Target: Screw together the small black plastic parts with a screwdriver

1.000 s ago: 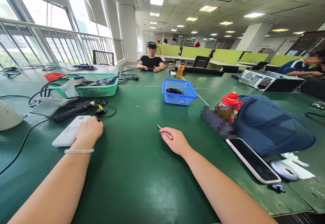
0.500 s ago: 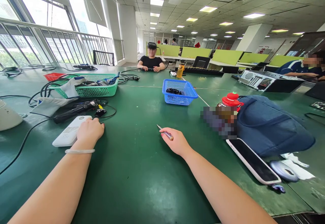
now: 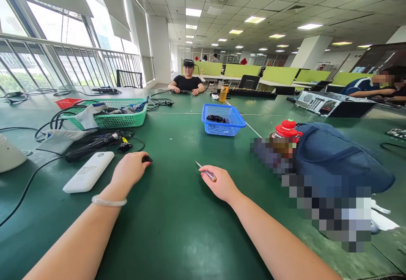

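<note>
My left hand [image 3: 129, 171] is closed on a small black piece [image 3: 147, 159], whose kind I cannot make out; most of it sits behind the fingers. Just left of that wrist lies a white power bank [image 3: 89, 171] on the green table [image 3: 171, 212]. My right hand [image 3: 222, 183] rests near the middle of the table, closed around a slim pointed tool [image 3: 207, 173] with a metal tip and a brownish handle. The tip points to the far left, toward the gap between both hands. Beyond it stands a blue basket [image 3: 223, 128] with black parts inside.
At the left, a green basket [image 3: 123, 121] holds gloves and cables, with a black cabled device [image 3: 95, 144] in front. A navy bag [image 3: 339, 161] and a red-lidded jar [image 3: 287, 130] stand at the right. A person [image 3: 187, 81] sits across the table.
My left hand has left the power bank and moved right, now with the small black piece in its fingers. The right hand keeps the pointed tool in nearly the same place.
</note>
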A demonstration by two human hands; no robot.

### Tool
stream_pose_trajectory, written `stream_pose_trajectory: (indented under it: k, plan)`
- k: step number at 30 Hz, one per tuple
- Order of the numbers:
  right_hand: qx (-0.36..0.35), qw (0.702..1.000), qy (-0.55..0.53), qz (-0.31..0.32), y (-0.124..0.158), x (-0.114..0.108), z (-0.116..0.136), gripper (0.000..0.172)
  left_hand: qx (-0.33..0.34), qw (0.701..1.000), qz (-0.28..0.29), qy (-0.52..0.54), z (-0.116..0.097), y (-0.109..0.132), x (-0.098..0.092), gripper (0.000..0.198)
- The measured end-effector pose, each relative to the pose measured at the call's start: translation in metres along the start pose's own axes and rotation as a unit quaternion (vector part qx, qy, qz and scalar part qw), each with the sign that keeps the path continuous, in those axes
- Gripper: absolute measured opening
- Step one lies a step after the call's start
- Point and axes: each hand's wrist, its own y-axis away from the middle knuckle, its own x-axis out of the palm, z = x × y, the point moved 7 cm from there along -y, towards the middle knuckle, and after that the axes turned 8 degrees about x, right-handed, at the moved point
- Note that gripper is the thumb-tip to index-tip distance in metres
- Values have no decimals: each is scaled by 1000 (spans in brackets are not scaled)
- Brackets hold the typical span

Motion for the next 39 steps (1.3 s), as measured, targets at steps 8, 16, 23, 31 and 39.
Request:
stream_pose_trajectory:
  k: [8, 16, 23, 31, 39]
  plan:
    - [-119, 980, 3, -162, 21, -45, 37, 28, 334, 932, 18, 138, -128, 35, 3, 22]
    - [-79, 975, 10, -207, 26, -54, 33, 54, 361, 919, 52, 152, -153, 40, 27, 29]
    - [-56, 980, -13, -192, 22, -52, 28, 52, 293, 936, 60, 185, -137, 34, 36, 49]
    - [-48, 988, 2, -144, 21, -46, 32, 48, 299, 928, 41, 219, -132, 30, 27, 27]
    - [-84, 984, -3, -157, 26, -50, 40, 48, 260, 941, 6, 216, -122, 23, 29, 25]
